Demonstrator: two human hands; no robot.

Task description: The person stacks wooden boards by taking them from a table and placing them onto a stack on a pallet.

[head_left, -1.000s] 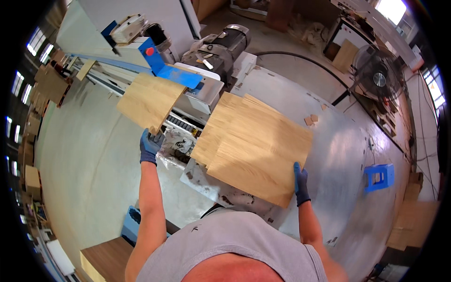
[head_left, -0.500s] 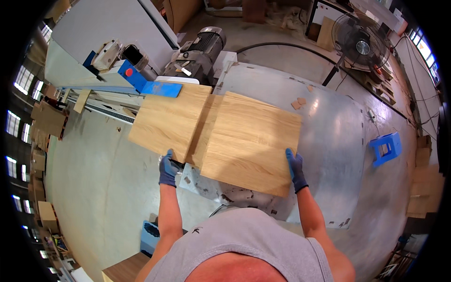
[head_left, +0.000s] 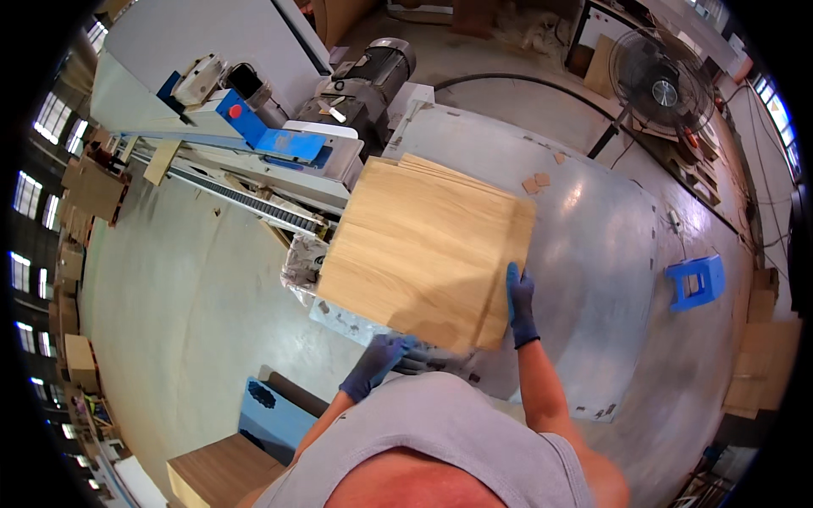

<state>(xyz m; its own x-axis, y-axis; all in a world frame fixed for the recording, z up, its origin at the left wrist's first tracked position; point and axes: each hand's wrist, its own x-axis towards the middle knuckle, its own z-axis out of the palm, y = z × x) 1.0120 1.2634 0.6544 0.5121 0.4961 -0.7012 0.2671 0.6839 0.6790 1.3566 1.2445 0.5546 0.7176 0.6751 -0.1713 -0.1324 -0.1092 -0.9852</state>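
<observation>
Head view: left hand (head_left: 381, 364) angled inward, right hand (head_left: 522, 303) at panel stack (head_left: 430, 256); can't tell finger grips; left panel (head_left: 406, 241) now stacked.

From here I can't see much of the lower boards (head_left: 464, 180), mostly covered by the top board (head_left: 415, 245), while the left hand (head_left: 379, 364) blurs at its fingertips and the brown wood-grained box (head_left: 227, 466) runs off the bottom edge.

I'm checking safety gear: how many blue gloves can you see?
2: one on the left hand, by the near edge of the wooden boards; one on the right hand, at their right edge. Others could be hidden or too small to make out.
</observation>
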